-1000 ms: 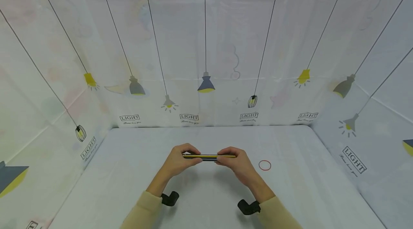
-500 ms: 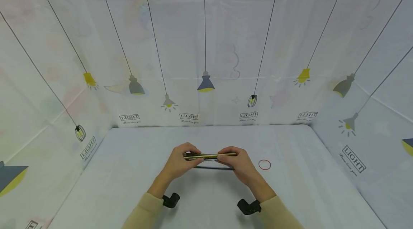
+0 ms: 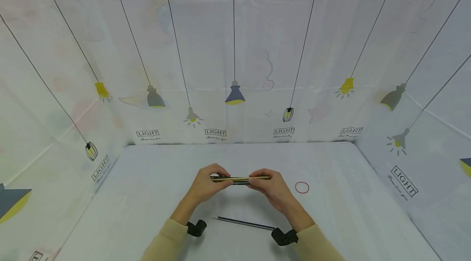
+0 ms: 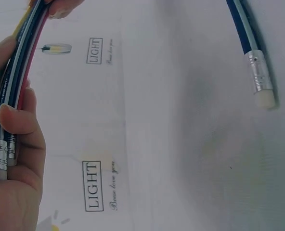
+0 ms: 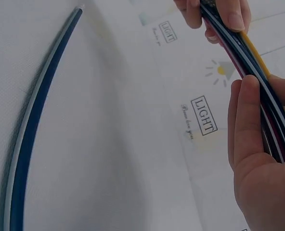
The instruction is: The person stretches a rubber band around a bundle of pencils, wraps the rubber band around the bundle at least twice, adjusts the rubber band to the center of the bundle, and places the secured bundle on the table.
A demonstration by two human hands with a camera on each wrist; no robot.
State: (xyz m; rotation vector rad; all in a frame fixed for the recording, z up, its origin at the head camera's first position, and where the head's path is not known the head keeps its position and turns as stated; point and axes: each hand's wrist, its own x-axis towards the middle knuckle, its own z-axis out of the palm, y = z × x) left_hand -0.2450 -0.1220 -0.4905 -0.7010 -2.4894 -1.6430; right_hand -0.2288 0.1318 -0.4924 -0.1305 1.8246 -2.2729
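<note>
Both hands hold a bundle of several pencils [image 3: 240, 179] level above the table. My left hand [image 3: 207, 182] grips the eraser end [image 4: 2, 154], fingers curled round the striped shafts [image 4: 18, 72]. My right hand [image 3: 268, 185] grips the other end [image 5: 258, 82], thumb pressed along the pencils. One dark blue pencil [image 3: 243, 223] lies loose on the table between my wrists; its eraser tip [image 4: 264, 91] shows in the left wrist view and its shaft [image 5: 36, 125] in the right wrist view.
A red rubber band [image 3: 302, 188] lies on the white table [image 3: 147, 179] just right of my right hand. Curtains printed with hanging lamps [image 3: 234, 94] wall the table on three sides. Black wrist mounts [image 3: 195, 227] sit on both forearms.
A dark blue pencil has dropped out of the bundle; it was just below the hands half a second ago and now lies on the table near my wrists. The hands have stayed in place.
</note>
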